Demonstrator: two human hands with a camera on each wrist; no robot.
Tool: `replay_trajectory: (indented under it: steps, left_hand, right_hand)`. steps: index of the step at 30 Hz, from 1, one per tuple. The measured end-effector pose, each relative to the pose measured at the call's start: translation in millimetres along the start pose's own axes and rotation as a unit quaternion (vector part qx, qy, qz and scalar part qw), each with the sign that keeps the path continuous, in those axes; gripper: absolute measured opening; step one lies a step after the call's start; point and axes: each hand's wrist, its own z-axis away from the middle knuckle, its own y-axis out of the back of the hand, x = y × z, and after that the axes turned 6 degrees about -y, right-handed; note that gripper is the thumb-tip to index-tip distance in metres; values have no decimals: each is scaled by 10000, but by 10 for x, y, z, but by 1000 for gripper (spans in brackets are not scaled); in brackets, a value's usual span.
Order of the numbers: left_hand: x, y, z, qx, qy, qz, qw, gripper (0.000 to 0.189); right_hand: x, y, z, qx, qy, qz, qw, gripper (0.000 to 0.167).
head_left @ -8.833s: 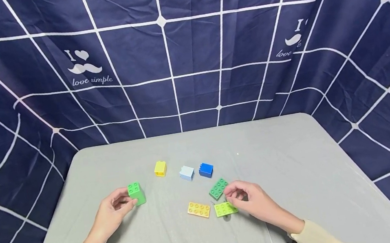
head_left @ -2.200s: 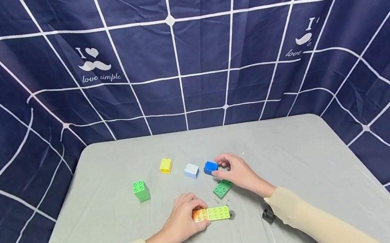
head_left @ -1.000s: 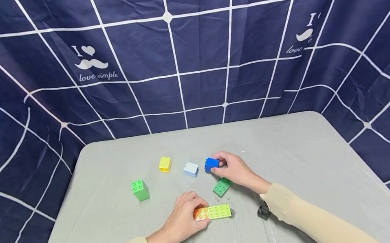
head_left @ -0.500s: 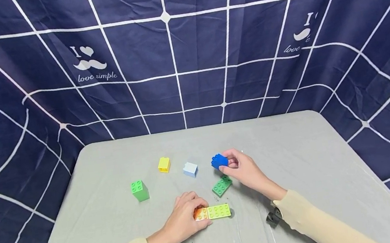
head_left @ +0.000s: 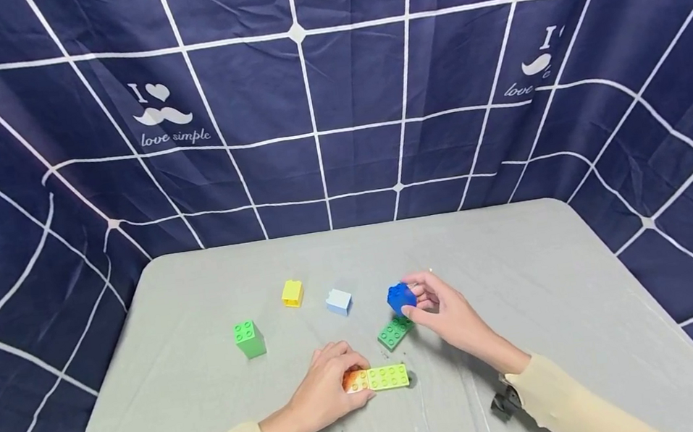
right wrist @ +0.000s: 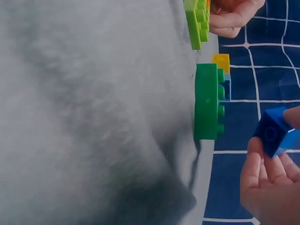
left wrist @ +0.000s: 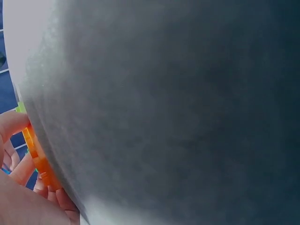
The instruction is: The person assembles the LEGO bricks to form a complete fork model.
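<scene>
In the head view, my left hand (head_left: 326,390) grips an orange toy building brick (head_left: 356,381) by its left part. End to end with it lies a lime brick (head_left: 389,377). My right hand (head_left: 447,312) pinches a blue brick (head_left: 400,298) between thumb and fingers. The right wrist view shows this blue brick (right wrist: 272,131) raised off the table and tilted, its hollow underside partly visible. Just below it in the head view lies a dark green brick (head_left: 393,334), studs up. Fingers cover much of the orange brick (left wrist: 42,164) in the left wrist view.
A light blue brick (head_left: 339,302) and a yellow brick (head_left: 292,294) lie farther back on the grey table (head_left: 198,286). A tall green block (head_left: 249,339) stands at left. Behind the table hangs a dark blue gridded cloth (head_left: 342,85).
Earlier, my left hand set down the tall green block and took the orange brick, now against the lime one. My right hand has lifted the blue brick, moved it rightward and turned it.
</scene>
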Motion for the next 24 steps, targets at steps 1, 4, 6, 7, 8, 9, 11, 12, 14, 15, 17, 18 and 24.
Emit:
replay_trajectory:
  steps: [1,4,6,7,8,9,11,12,14,15,17,18,24]
  left_hand:
    - [0,-4,-2,4,-3,-4,10000,25]
    - [0,-12,-1,23,-18,11,10000,25]
    - [-2,-12,0,26,-19,29,10000,25]
    - [-4,-11,1,25,-23,35,10000,25]
    - [-6,-9,1,18,-25,44,10000,25]
    - [-8,-6,1,10,-27,52,10000,25]
    - [-11,-2,1,-3,-23,77,10000,24]
    - [-12,0,0,0,-22,85,10000,24]
    - [-13,2,-2,13,-22,111,9999,24]
    - [-13,3,-3,22,-19,113,9999,24]
    - [-14,3,-4,40,-9,111,9999,25]
    - [-15,4,-4,44,-1,113,9999,25]
    - [-20,9,-13,9,51,116,9999,25]
  right_hand:
    - [10,15,13,-5,51,-48,10000,45]
    - [32,52,49,29,136,-106,9998,43]
    - [40,71,71,59,122,-147,9998,41]
    - [40,79,82,80,125,-139,9998,39]
    - [42,89,93,91,101,-140,9998,39]
    - [42,97,104,115,61,-144,9998,39]
    - [46,113,126,123,-6,-168,9998,38]
    - [49,119,135,108,-26,-188,9998,38]
    - [60,130,148,67,-20,-230,9997,39]
    - [67,132,153,43,11,-227,9997,40]
    - [84,141,162,-35,65,-243,9997,42]
    - [90,143,167,-63,72,-234,9997,43]
    - [102,158,201,-108,-46,-17,9999,39]
